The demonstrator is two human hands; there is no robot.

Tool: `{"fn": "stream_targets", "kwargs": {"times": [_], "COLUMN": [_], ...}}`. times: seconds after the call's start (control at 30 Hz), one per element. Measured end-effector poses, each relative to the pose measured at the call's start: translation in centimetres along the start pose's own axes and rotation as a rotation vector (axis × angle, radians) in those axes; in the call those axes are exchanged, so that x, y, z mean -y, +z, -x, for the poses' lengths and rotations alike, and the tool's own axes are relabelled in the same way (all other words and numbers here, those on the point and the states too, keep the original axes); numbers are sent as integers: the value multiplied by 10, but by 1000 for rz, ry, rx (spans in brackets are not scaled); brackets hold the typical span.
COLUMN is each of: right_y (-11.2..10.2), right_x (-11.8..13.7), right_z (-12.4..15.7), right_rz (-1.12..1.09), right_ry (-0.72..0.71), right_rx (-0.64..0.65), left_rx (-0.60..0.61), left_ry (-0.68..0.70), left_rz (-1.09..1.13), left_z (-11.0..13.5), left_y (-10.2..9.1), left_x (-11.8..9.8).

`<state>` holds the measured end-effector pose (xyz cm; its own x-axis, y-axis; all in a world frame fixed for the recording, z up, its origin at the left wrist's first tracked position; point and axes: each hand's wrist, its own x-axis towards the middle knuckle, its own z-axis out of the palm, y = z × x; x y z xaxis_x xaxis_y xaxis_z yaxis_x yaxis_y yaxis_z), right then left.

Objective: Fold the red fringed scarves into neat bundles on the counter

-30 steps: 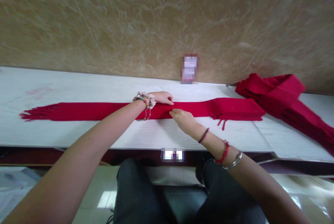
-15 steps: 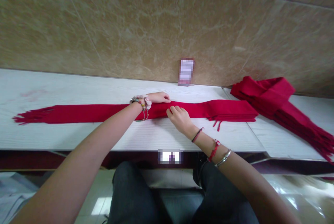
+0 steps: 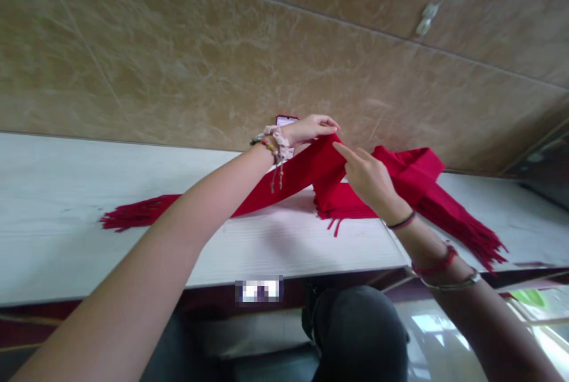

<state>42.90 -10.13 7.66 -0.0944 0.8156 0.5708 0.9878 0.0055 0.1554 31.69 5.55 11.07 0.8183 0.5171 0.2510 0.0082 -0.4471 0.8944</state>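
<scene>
The left hand (image 3: 312, 127) has its grip narrowed on the upper edge of a red fringed scarf (image 3: 302, 169), its fingertips close together on the cloth. The right hand (image 3: 372, 179) meets the same raised part, index finger extended against it; whether its grip is pinching the fabric cannot be told.

A half second ago, the scarf's middle lay along the white tabletop (image 3: 66, 183) beneath both hands. Now that middle is lifted into a slanting peak, up toward the marbled wall (image 3: 200, 61). This suggests the handling has shifted from arranging the cloth flat to raising and turning it over. The fringed left end (image 3: 142, 213) and the layered right end (image 3: 351, 203) rest on the tabletop.

Behind the left wrist, partly hidden, a smartphone (image 3: 287, 121) leans against the wall. Beyond the right hand lies a second red scarf (image 3: 415, 177), loosely folded, fringe toward the tabletop's near edge.
</scene>
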Motion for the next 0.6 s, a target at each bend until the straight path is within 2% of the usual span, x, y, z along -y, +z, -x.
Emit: {"fn": "stream_targets", "kwargs": {"times": [0.1,0.17,0.23,0.3,0.37,0.47,0.6], "right_y": [4,20,43,65,79,84,69], "right_x": [-61,-94,-115,-125,-128,-127,-127], "right_z": [19,41,65,86,98,101,89], "right_rz": [-45,-87,-98,-75,-45,10,57], "right_ry": [64,115,164,195,200,169,143], "right_rx": [-81,-34,79,198,241,242,264], "left_rx": [45,83,200,301,336,291,246], "left_ry": [47,28,15,-45,-64,-20,18], "left_rz": [-165,-381,-627,-779,-888,-1025,-1061], "left_z": [-40,-49,-40,-18,8,36,40], "left_y": [45,77,105,122,129,127,123], "left_x": [-13,-7,11,34,55,73,73]}}
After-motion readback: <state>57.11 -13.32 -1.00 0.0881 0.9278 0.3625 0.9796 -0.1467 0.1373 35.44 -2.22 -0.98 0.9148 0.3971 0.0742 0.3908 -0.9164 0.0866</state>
